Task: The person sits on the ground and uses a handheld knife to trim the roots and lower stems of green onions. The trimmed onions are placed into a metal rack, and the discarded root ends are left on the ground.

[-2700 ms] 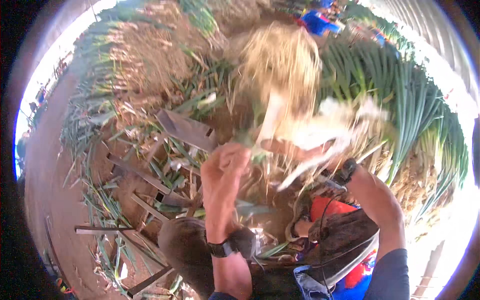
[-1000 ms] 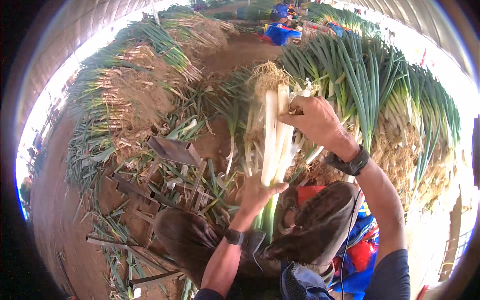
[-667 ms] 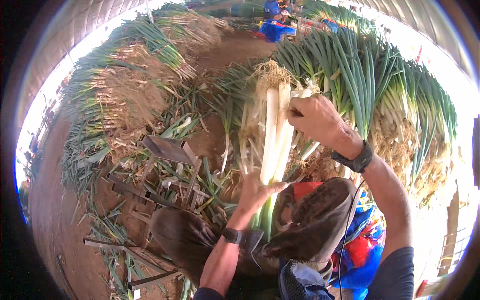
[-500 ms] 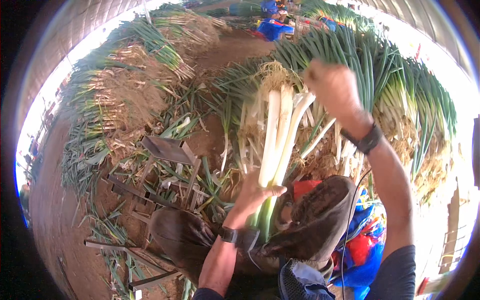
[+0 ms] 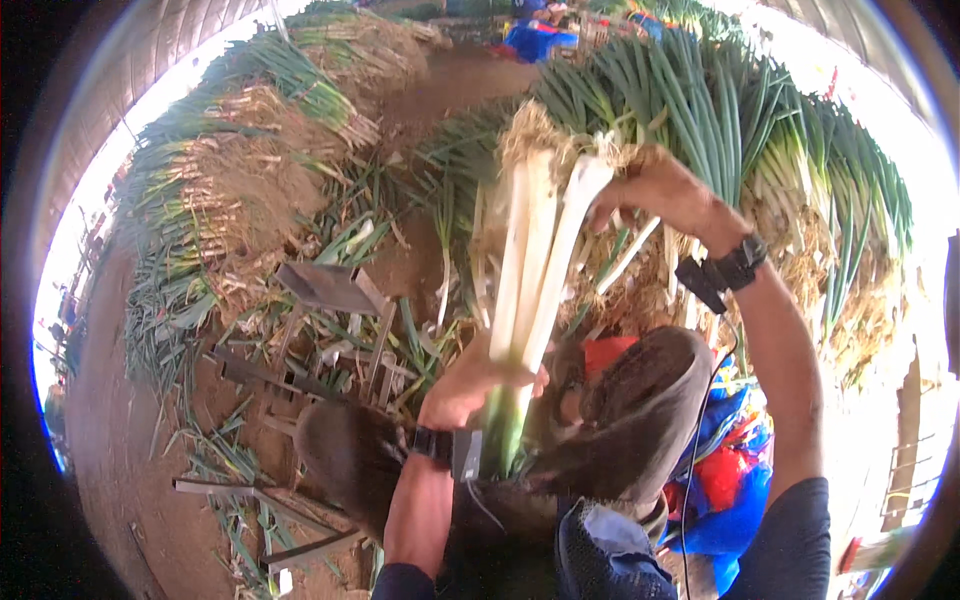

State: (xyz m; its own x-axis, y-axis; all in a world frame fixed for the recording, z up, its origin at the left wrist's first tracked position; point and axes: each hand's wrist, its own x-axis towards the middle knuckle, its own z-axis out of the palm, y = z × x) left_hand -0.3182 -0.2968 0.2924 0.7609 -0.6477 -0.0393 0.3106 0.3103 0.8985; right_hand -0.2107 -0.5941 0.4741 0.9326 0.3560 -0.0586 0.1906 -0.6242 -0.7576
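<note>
My left hand [image 5: 475,378] is wrapped round a bunch of green onions [image 5: 530,260], low on the stalks where white turns to green. The bunch stands nearly upright, roots at the top and green ends down between my knees. Shaggy brown roots [image 5: 530,130] crown it. My right hand [image 5: 655,190] is beside the root end of the rightmost stalk, its fingers curled and close to the roots. What those fingers hold, if anything, is hidden.
A large heap of green onions [image 5: 800,190] lies ahead to the right, another pile [image 5: 230,190] at the left. A metal frame stool [image 5: 330,290] stands left of my knees. Blue and red sacking [image 5: 730,480] lies by my right leg; loose leaves litter the soil.
The bunch has shifted slightly left, together with my left hand. My right hand, blurred before, has come down a little and turned beside the roots.
</note>
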